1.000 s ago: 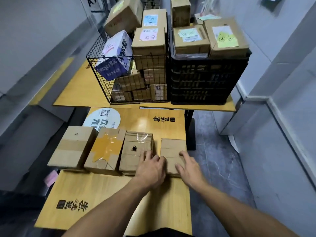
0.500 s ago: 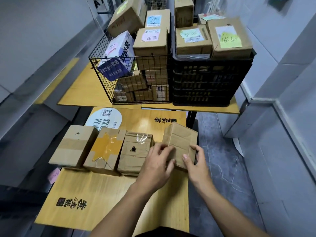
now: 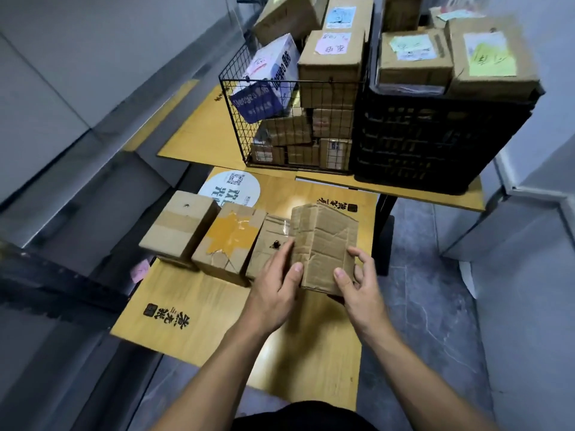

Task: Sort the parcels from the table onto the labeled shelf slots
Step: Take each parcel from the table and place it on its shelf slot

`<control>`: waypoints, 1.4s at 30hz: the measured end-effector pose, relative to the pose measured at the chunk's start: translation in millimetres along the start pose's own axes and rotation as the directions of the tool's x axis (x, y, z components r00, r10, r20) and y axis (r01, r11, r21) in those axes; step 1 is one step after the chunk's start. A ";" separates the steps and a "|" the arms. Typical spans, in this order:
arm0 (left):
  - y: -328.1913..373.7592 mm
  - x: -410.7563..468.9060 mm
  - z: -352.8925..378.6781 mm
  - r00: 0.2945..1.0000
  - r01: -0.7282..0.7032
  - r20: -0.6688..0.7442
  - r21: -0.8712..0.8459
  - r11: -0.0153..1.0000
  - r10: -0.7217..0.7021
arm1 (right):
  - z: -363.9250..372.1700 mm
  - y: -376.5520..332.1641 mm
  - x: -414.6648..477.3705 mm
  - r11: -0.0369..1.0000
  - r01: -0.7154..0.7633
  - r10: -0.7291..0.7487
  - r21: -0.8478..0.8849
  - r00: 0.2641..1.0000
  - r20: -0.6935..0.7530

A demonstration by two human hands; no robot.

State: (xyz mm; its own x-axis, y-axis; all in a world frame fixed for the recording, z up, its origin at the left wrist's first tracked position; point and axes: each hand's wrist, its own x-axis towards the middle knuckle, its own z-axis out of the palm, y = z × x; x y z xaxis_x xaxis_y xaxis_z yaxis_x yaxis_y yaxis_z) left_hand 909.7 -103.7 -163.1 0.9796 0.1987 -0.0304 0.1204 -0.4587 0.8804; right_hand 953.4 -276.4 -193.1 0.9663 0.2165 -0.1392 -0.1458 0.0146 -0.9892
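Observation:
A worn brown cardboard parcel [image 3: 323, 244] is lifted off the wooden table [image 3: 199, 325] and tilted up, its creased face toward me. My left hand [image 3: 277, 290] grips its left edge, thumb on the front. My right hand [image 3: 357, 284] grips its lower right edge. Three more parcels stay in a row on the table: a plain taped box [image 3: 179, 230], a box with yellow tape [image 3: 228, 242], and a wrapped box [image 3: 269, 244] partly hidden behind my left hand.
A second wooden table [image 3: 199, 138] behind carries a wire basket [image 3: 245, 126] and a black plastic crate [image 3: 435, 144], both piled with labeled boxes. Grey shelving runs along the left. A pink note [image 3: 140, 270] lies beside the left box. Grey floor on the right.
Both hands closed on the rightmost parcel, lifted it off the table and tipped it upright toward me. The other three parcels stayed in place.

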 end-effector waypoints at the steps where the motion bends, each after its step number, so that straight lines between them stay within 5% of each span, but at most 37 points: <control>1: -1.6 -4.6 -3.8 0.999 0.011 -0.040 -0.017 1.000 -0.011 | 5.3 1.0 -0.7 1.000 -0.018 0.018 0.002 1.000 0.025; 9: -20.3 -71.9 -59.0 0.932 0.054 -0.359 -0.016 0.998 -0.056 | 70.4 -16.8 -12.6 0.962 0.086 -0.010 -0.259 0.960 0.281; 16: -35.3 -171.5 -103.6 0.877 -0.013 -0.477 -0.133 0.991 -0.052 | 142.3 -24.7 -81.1 1.000 0.001 -0.004 0.006 0.885 0.465; 23: -53.3 -309.6 -147.9 0.685 0.108 -0.705 -0.153 0.982 -0.185 | 204.8 -8.2 -186.7 0.952 -0.258 0.107 0.166 0.785 0.610; 28: -82.8 -413.5 -166.2 0.549 0.221 -0.781 -0.206 0.953 -0.296 | 254.7 5.7 -261.1 0.939 -0.335 0.151 0.083 0.616 0.773; 31: -83.2 -462.7 -179.3 0.482 0.229 -0.816 -0.233 0.945 -0.318 | 285.5 2.1 -300.0 0.967 -0.247 0.078 0.066 0.534 0.842; 39: -93.6 -567.4 -216.5 0.197 0.336 -0.940 -0.204 0.919 -0.281 | 371.1 0.0 -379.9 0.932 0.362 -0.145 0.031 0.293 0.945; 42: -102.9 -598.9 -231.8 0.117 0.387 -0.959 -0.197 0.901 -0.259 | 415.1 7.9 -402.6 0.914 0.405 -0.098 0.008 0.201 0.975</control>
State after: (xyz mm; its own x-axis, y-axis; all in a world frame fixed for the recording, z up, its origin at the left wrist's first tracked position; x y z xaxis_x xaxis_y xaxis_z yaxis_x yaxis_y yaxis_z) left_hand 273.3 25.3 -125.7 -0.0710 0.9725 0.2216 0.4563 -0.1659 0.8742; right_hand 475.2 41.7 -126.0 0.0022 0.9935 0.1136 0.2567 0.1092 -0.9603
